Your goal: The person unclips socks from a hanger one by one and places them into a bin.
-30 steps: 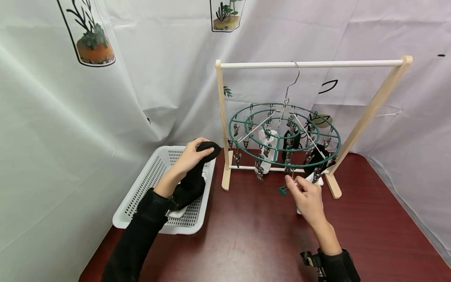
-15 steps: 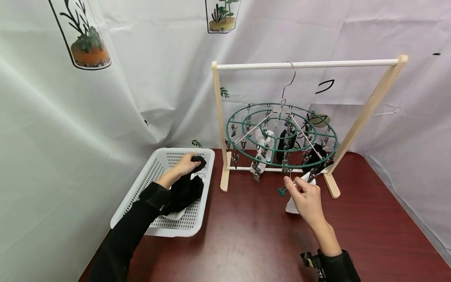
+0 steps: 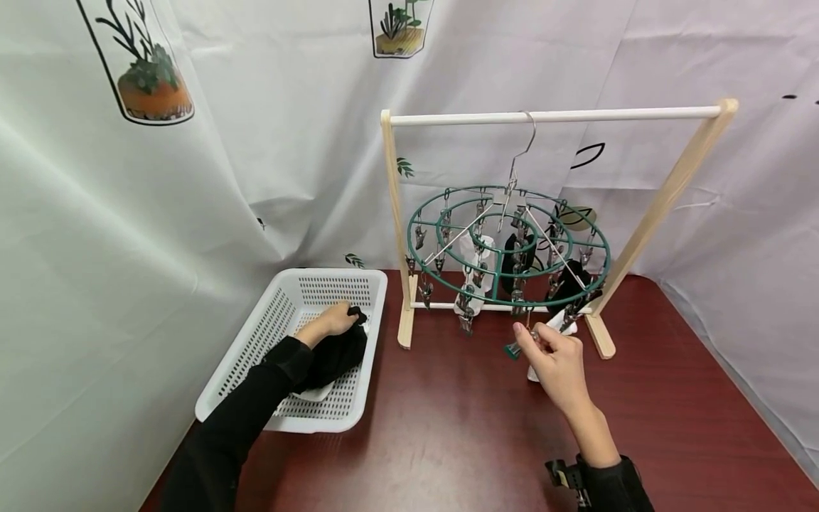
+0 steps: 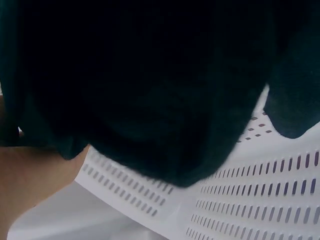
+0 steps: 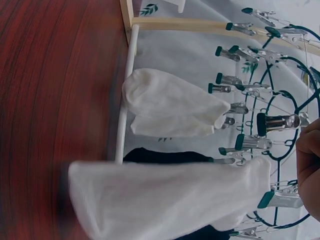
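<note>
In the head view my left hand (image 3: 335, 318) is down inside the white basket and grips a black sock (image 3: 339, 355). Its fingertips are hidden by the cloth. Dark fabric (image 4: 165, 100) fills most of the left wrist view. My right hand (image 3: 559, 359) pinches a metal clip (image 3: 513, 350) with a green tip, low at the front of the round green hanger (image 3: 499, 297). The right wrist view shows this clip (image 5: 280, 123) beside the fingers. A white sock (image 5: 165, 197) hangs from a neighbouring clip.
The basket (image 3: 374, 377) stands left on the dark red table (image 3: 435, 427). A wooden rack (image 3: 665, 206) carries the hanger. Another white sock (image 5: 170, 100) and dark socks (image 5: 165, 155) hang from it, among several dangling clips. A patterned cloth (image 3: 288, 107) stands behind.
My left hand has dropped from above the basket's right side down into it, holding the black sock. My right hand keeps its place at the clip, while the nearby white sock sways slightly.
</note>
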`<move>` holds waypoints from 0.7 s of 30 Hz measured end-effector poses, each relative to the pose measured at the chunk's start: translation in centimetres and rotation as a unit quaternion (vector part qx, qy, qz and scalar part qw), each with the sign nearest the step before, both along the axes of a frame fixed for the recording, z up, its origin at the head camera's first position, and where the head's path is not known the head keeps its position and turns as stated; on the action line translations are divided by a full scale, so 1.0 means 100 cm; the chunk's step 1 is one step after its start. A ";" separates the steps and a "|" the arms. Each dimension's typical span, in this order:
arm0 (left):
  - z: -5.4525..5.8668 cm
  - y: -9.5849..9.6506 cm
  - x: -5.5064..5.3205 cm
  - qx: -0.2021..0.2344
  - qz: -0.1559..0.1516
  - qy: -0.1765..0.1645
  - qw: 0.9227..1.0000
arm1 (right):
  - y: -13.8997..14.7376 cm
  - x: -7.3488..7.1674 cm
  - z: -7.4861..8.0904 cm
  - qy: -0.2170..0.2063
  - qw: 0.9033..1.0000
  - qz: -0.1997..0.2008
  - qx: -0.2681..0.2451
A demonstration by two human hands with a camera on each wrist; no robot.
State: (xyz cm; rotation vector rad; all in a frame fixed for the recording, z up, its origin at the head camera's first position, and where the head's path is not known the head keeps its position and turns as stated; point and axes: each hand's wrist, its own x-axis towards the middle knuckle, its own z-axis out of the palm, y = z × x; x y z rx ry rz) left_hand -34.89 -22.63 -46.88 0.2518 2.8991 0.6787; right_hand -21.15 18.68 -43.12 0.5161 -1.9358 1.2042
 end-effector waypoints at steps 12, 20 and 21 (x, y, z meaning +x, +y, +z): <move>0.015 0.017 0.020 -0.050 0.036 -0.032 0.998 | -0.002 -0.001 -0.002 -0.008 1.000 0.011 -0.007; 0.040 0.022 0.029 -0.108 0.047 -0.014 0.993 | -0.001 -0.001 -0.001 -0.018 1.000 0.015 -0.007; 0.044 0.023 0.030 -0.109 0.050 -0.011 0.993 | -0.001 -0.001 0.000 -0.020 1.000 0.016 -0.006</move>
